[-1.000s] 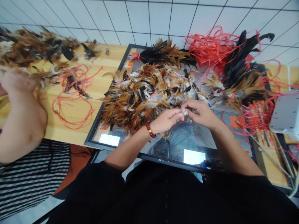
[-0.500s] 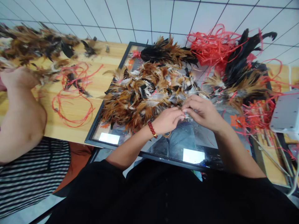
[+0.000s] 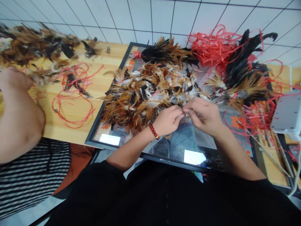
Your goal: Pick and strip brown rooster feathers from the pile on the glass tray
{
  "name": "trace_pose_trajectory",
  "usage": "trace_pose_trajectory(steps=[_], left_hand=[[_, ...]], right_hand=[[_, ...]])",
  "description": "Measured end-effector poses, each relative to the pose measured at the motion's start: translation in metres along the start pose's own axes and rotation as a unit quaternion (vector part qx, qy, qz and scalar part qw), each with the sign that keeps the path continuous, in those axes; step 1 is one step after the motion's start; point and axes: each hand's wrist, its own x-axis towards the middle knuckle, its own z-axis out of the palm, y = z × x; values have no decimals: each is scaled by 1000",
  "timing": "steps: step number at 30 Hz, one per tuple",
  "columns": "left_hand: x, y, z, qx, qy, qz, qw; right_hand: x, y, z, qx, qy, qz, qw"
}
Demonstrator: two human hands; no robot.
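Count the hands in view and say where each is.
3: left hand and right hand meet at the feather pile's near edge; a co-worker's hand is far left.

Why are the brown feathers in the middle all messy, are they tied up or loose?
Loose. The brown feathers lie spread in a heap on the glass tabletop, pointing every way. The black bundle behind them is tied with red string.

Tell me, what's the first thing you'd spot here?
A big heap of brown feathers on the glass table, right beyond the person's left hand and right hand, which meet at the fingertips. A tangle of red string sits at the far edge, beside a bunch of black feathers.
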Motion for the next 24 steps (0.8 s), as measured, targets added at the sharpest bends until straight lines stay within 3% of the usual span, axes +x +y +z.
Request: trace_pose_trajectory(steps=[4, 9, 11, 14, 16, 18, 21, 24], left_hand=[[-5, 12, -4, -18, -49, 60, 997], [-1, 13, -1, -197, 14, -47, 979], [1, 12, 2, -289, 51, -117, 949], [5, 11, 5, -425, 93, -243, 867], [8, 11, 5, -486, 119, -308, 809], [10, 11, 4, -518, 147, -345, 769], [12, 13, 4, -538, 176, -367, 738], [11, 11, 6, -510, 223, -358, 749]], right_hand=[[4, 3, -2, 84, 34, 20, 996], [4, 8, 3, 162, 63, 62, 983], [2, 12, 7, 175, 104, 104, 974], [1, 18, 10, 190, 143, 157, 959], [1, 18, 11, 201, 133, 173, 955], [2, 16, 12, 217, 101, 179, 954], [3, 10, 17, 258, 47, 204, 943], [2, 5, 28, 319, 31, 269, 908]])
